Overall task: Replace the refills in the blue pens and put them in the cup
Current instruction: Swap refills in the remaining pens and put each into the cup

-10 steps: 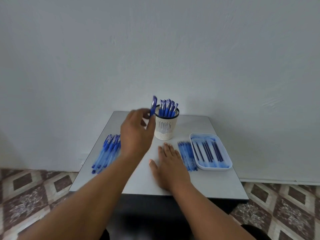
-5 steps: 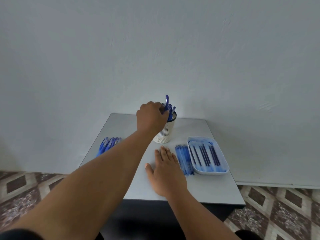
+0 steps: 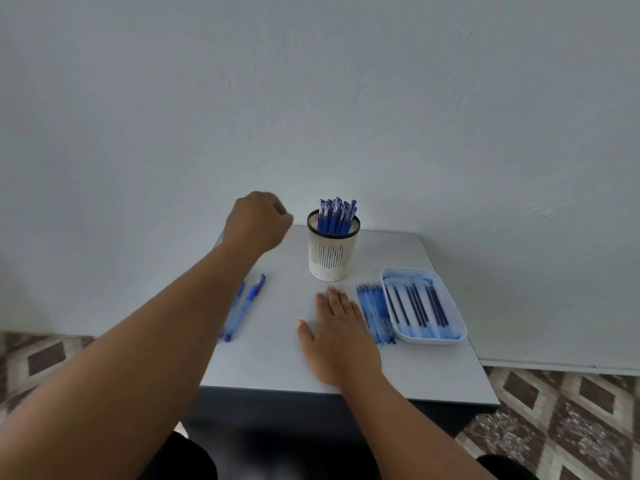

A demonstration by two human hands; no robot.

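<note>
The left hand (image 3: 258,221) hangs with fingers curled, holding nothing, beside the slotted white plastic cup (image 3: 333,252) of capped blue pens (image 3: 336,216). The right hand (image 3: 341,327) lies flat, fingers straight, on the smooth grey bench (image 3: 277,355).

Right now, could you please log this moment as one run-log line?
left hand: curled, empty, beside pen cup | right hand: flat on table | loose blue pens: waiting

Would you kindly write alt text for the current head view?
A person's left hand, fingers curled and empty, hangs beside a white cup full of blue pens, while the right hand lies flat on the grey table near loose refills and a tray.
</note>
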